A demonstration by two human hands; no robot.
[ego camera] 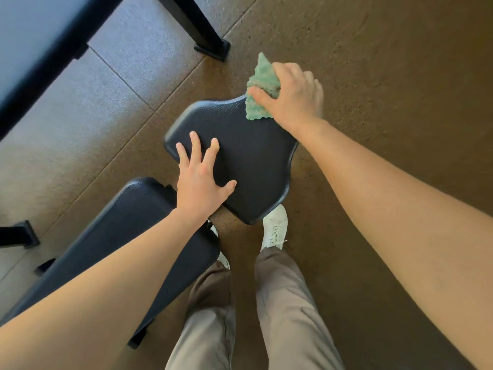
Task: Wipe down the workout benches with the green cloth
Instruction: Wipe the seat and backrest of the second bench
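Observation:
A black padded bench seat fills the middle of the head view, with the bench's long back pad running down to the lower left. My left hand rests flat on the seat's near left part, fingers spread. My right hand grips the green cloth at the seat's far right corner. Part of the cloth lies on the seat edge and part sticks out over the floor.
Brown speckled rubber floor surrounds the bench. Another bench's dark frame and foot stand at the top, with a blue pad at the top left. My legs and white shoes stand close against the seat's near edge.

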